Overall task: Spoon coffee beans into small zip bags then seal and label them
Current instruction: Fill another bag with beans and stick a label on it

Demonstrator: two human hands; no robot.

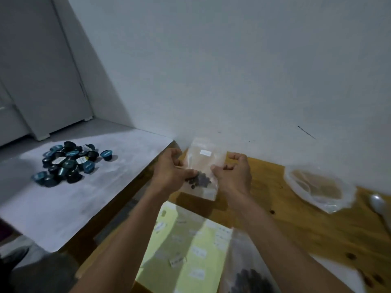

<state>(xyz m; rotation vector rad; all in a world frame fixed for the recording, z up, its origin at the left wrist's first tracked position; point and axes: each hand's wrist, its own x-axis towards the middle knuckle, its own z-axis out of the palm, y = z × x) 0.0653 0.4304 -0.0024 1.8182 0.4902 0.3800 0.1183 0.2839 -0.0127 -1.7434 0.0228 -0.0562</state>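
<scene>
Bag (202, 166): small clear zip bag at frame centre, held above the wooden table (296, 218); a white label is already stuck on its upper face.
Beans (200, 180): a small dark cluster sits in the bag's lower half, between the two hands.
Left hand (169, 172): at the bag's left edge, thumb and curled fingers pinching the film.
Right hand (232, 174): at the bag's right edge, thumb on the film, fingers curled behind; the hands stand apart with the bag stretched between them.
Seal: cannot tell whether the zip is closed; the strip is too blurred.
Stage, judged: filling looks done and a label is on, so this reads as closing or checking the bag.
Handling, judged: light, thin, limp film, probably slick; it will sag and fold under the beans unless kept taut. The beans are hard and loose and will slide toward whichever end is lowest.
Where to hold, judged: both side edges near the zip, mouth kept uppermost, then pinch along the strip.
Risk, judged: tilting an unsealed bag would spill beans.
Label sheet (179, 246): yellow sheet, lower centre.
Spoon (378, 204): white, right edge.
Spare bags (317, 189): clear heap, right of centre.
Capsules (67, 163): dark and blue pile, left, on a white top.
Stray beans (350, 255): a few on the table, lower right.
</scene>
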